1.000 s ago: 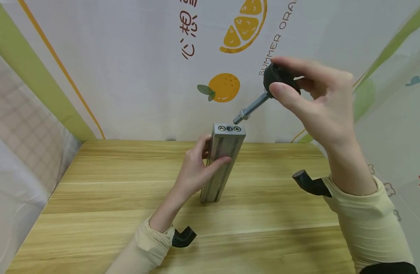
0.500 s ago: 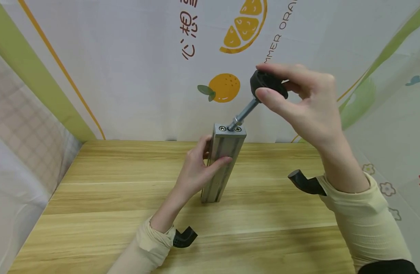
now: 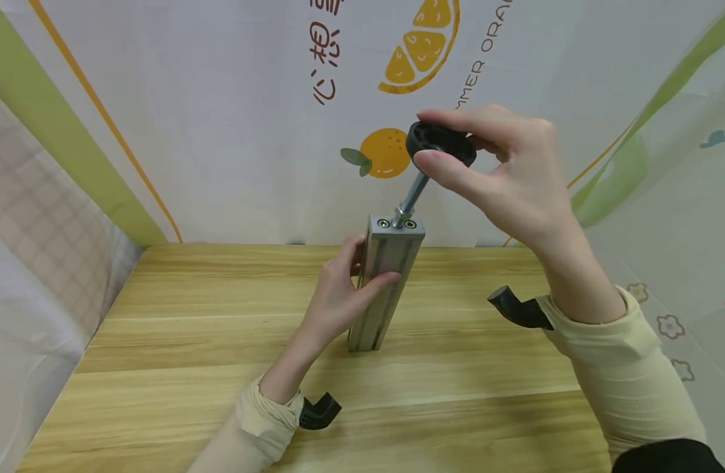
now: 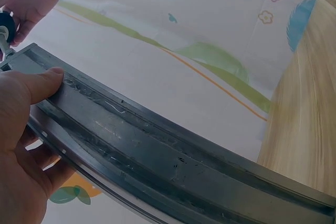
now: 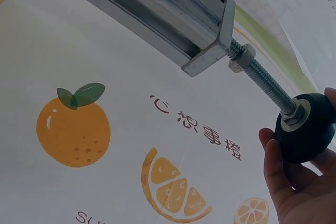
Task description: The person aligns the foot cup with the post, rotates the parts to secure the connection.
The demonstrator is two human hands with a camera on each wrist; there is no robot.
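Note:
An aluminium profile (image 3: 381,289) stands upright on the wooden table, a plate with two screws (image 5: 210,56) across its top end. My left hand (image 3: 339,289) grips it by the upper half, thumb across the front and fingers behind. Above it my right hand (image 3: 516,171) pinches the round black base of a levelling foot (image 3: 442,143) between thumb and fingers. The foot's threaded rod (image 5: 270,85) points down and leans a little, its tip at the plate's middle hole. A loose nut (image 5: 242,58) sits on the rod close to the plate.
The wooden table (image 3: 209,341) reaches back to a white curtain (image 3: 232,131) printed with oranges. More curtain hangs at the left and right. A black camera mount (image 3: 519,309) juts from the right sleeve, another (image 3: 319,412) from the left.
My right hand has moved left with the levelling foot, bringing the rod's tip from above the plate into its middle hole and the rod nearer upright. The left hand and profile stay put.

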